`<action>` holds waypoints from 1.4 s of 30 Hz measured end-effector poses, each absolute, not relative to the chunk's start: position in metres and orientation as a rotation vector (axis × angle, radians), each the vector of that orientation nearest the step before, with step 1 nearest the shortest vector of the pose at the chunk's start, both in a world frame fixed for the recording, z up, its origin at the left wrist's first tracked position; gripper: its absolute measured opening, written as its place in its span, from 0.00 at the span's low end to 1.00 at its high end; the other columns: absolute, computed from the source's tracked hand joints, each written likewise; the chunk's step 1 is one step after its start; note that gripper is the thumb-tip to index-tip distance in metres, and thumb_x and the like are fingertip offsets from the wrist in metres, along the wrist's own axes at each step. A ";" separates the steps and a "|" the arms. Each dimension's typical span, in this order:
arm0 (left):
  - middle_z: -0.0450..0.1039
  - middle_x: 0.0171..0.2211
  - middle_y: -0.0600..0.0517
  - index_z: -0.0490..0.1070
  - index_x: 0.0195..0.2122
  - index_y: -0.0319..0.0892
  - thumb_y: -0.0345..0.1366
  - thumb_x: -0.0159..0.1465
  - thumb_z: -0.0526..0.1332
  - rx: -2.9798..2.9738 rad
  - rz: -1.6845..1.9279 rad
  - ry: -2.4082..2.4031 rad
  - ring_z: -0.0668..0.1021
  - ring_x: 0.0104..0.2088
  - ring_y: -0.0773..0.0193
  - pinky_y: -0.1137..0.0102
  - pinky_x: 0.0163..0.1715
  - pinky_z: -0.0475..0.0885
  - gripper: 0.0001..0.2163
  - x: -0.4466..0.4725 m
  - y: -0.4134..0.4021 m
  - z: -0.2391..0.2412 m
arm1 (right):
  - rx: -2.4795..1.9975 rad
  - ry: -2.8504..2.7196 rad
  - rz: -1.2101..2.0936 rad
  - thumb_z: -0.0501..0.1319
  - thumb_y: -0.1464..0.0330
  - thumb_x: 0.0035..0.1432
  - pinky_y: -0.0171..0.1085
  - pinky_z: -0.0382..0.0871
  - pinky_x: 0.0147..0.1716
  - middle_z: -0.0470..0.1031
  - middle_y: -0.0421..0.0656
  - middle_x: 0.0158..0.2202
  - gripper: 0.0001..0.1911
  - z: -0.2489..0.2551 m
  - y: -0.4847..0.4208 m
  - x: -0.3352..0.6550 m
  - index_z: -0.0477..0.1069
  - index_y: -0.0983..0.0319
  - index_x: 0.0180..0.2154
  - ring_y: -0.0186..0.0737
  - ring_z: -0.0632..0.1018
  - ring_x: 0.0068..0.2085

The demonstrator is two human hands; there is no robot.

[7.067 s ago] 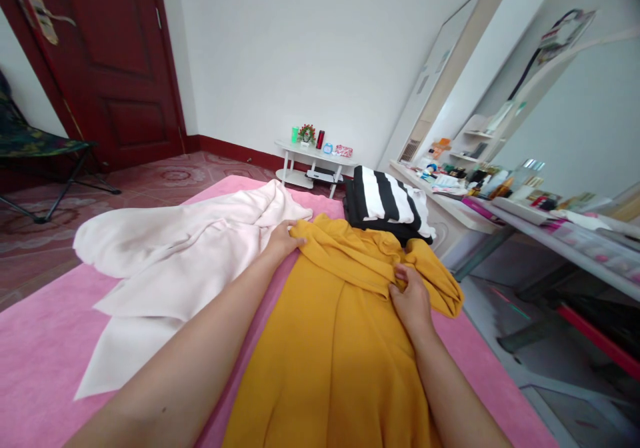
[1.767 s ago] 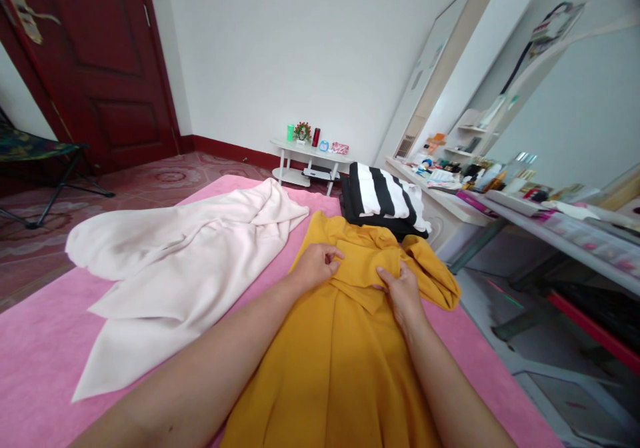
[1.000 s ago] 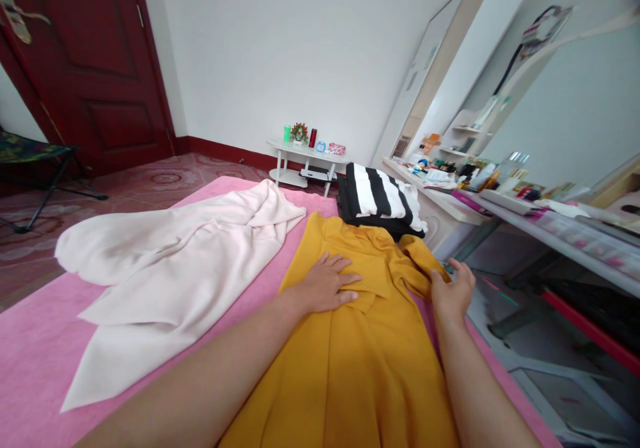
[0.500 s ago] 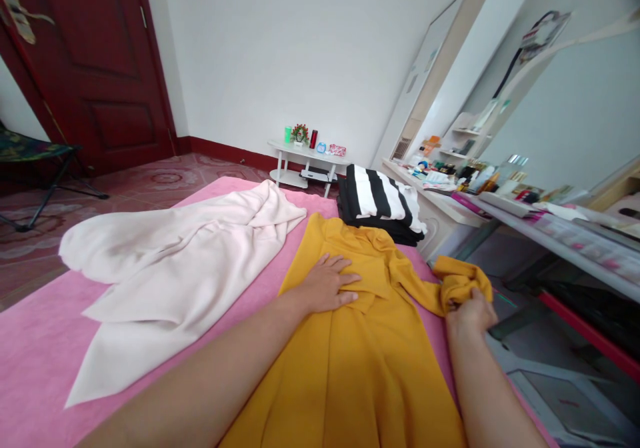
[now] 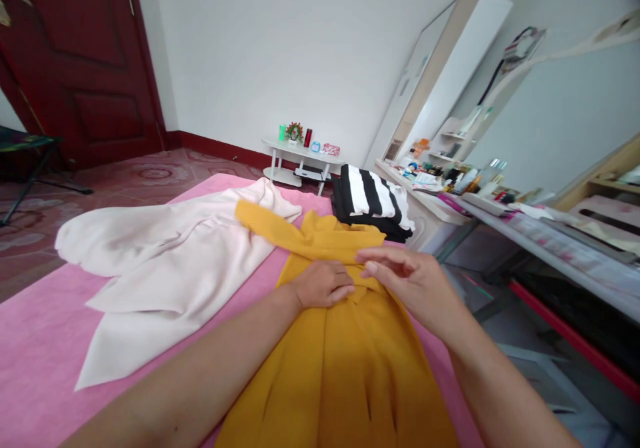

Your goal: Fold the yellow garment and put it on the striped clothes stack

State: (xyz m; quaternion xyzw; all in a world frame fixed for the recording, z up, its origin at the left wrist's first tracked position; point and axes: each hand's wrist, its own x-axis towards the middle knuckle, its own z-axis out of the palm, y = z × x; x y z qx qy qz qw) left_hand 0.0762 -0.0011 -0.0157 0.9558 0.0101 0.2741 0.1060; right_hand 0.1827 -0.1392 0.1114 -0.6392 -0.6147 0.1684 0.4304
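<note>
A mustard-yellow garment point(image 5: 345, 368) lies lengthwise on the pink bed cover point(image 5: 40, 361) in front of me. My left hand point(image 5: 323, 283) rests on its upper part, fingers lying on the cloth and holding nothing. My right hand point(image 5: 407, 281) hovers just right of it above the garment, fingers loosely apart and empty. One yellow sleeve point(image 5: 265, 220) is folded across to the left, its end lying over a cream-white garment point(image 5: 165, 255) spread beside the yellow one.
A folded black-and-white striped garment point(image 5: 373, 198) sits at the far end of the bed. A small white side table point(image 5: 300, 158) stands by the wall. A cluttered dressing table point(image 5: 480, 201) and mirror run along the right. A dark red door point(image 5: 85, 55) is at the left.
My right hand carried the yellow sleeve from the bed's right edge across the garment to the left and let it go. My left hand stayed pressed on the garment.
</note>
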 end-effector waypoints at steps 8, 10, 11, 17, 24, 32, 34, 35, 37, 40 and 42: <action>0.74 0.36 0.47 0.75 0.37 0.43 0.36 0.66 0.52 2.717 1.049 0.602 0.74 0.41 0.59 0.66 0.41 0.65 0.12 0.082 0.008 -0.016 | -2.018 -1.480 0.086 0.60 0.59 0.53 0.45 0.73 0.45 0.75 0.47 0.47 0.16 0.003 -0.232 0.270 0.75 0.58 0.42 0.48 0.76 0.47; 0.75 0.33 0.48 0.75 0.33 0.42 0.40 0.66 0.50 2.692 0.948 0.789 0.75 0.37 0.59 0.66 0.38 0.65 0.15 0.083 0.009 -0.018 | -2.019 -1.528 0.133 0.59 0.60 0.55 0.46 0.70 0.50 0.75 0.46 0.47 0.14 -0.007 -0.241 0.265 0.75 0.57 0.41 0.47 0.75 0.49; 0.76 0.32 0.47 0.75 0.32 0.42 0.41 0.67 0.50 2.679 0.894 0.893 0.76 0.35 0.58 0.66 0.36 0.66 0.16 0.083 0.010 -0.018 | -2.007 -1.554 0.157 0.58 0.61 0.55 0.46 0.68 0.51 0.75 0.46 0.48 0.13 -0.008 -0.241 0.259 0.75 0.56 0.40 0.47 0.75 0.50; 0.77 0.36 0.44 0.75 0.35 0.41 0.39 0.65 0.51 2.610 0.766 1.387 0.77 0.38 0.54 0.65 0.36 0.67 0.14 0.075 0.025 -0.017 | -1.883 -1.686 0.237 0.57 0.68 0.55 0.46 0.65 0.54 0.73 0.46 0.51 0.13 0.004 -0.203 0.217 0.75 0.57 0.42 0.46 0.72 0.53; 0.72 0.49 0.42 0.72 0.49 0.40 0.29 0.60 0.52 2.635 0.863 1.415 0.73 0.49 0.54 0.62 0.48 0.66 0.17 0.068 0.041 -0.022 | -1.768 -1.733 0.155 0.57 0.72 0.55 0.44 0.63 0.55 0.73 0.46 0.50 0.15 0.011 -0.130 0.195 0.74 0.61 0.45 0.43 0.73 0.52; 0.76 0.35 0.43 0.77 0.32 0.40 0.41 0.65 0.51 2.622 0.743 1.439 0.76 0.40 0.54 0.62 0.43 0.67 0.16 0.066 0.044 -0.021 | -1.876 -1.767 0.097 0.55 0.66 0.59 0.47 0.60 0.56 0.70 0.50 0.54 0.17 -0.013 -0.057 0.192 0.73 0.62 0.48 0.49 0.69 0.56; 0.75 0.40 0.44 0.76 0.38 0.41 0.37 0.64 0.52 2.650 0.777 1.341 0.74 0.44 0.54 0.62 0.46 0.66 0.14 0.067 0.044 -0.021 | -1.869 -1.654 0.073 0.55 0.64 0.59 0.49 0.55 0.59 0.62 0.51 0.61 0.24 -0.019 -0.045 0.199 0.66 0.62 0.56 0.50 0.63 0.61; 0.75 0.43 0.44 0.75 0.42 0.41 0.36 0.64 0.52 2.654 0.805 1.278 0.73 0.47 0.55 0.62 0.48 0.65 0.13 0.068 0.045 -0.022 | -1.851 -1.576 0.052 0.54 0.63 0.59 0.49 0.52 0.61 0.57 0.52 0.63 0.28 -0.021 -0.039 0.204 0.61 0.63 0.60 0.49 0.59 0.64; 0.72 0.50 0.45 0.72 0.49 0.43 0.37 0.64 0.53 2.623 0.832 1.178 0.71 0.51 0.55 0.62 0.50 0.64 0.15 0.070 0.045 -0.024 | -1.791 -1.407 -0.013 0.52 0.62 0.59 0.50 0.48 0.63 0.47 0.52 0.67 0.33 -0.025 -0.032 0.215 0.52 0.66 0.64 0.48 0.51 0.66; 0.69 0.52 0.44 0.71 0.50 0.42 0.43 0.66 0.52 2.548 0.807 1.130 0.70 0.52 0.54 0.61 0.51 0.64 0.17 0.076 0.049 -0.029 | -1.724 -1.215 -0.051 0.51 0.62 0.59 0.51 0.49 0.62 0.50 0.54 0.66 0.30 -0.031 -0.027 0.230 0.59 0.68 0.60 0.49 0.54 0.65; 0.71 0.50 0.44 0.72 0.49 0.41 0.45 0.65 0.53 2.513 0.796 1.144 0.71 0.50 0.54 0.61 0.51 0.64 0.18 0.081 0.053 -0.031 | -1.719 -1.215 -0.022 0.52 0.64 0.57 0.49 0.54 0.60 0.63 0.54 0.59 0.22 -0.034 -0.027 0.233 0.70 0.67 0.50 0.49 0.63 0.61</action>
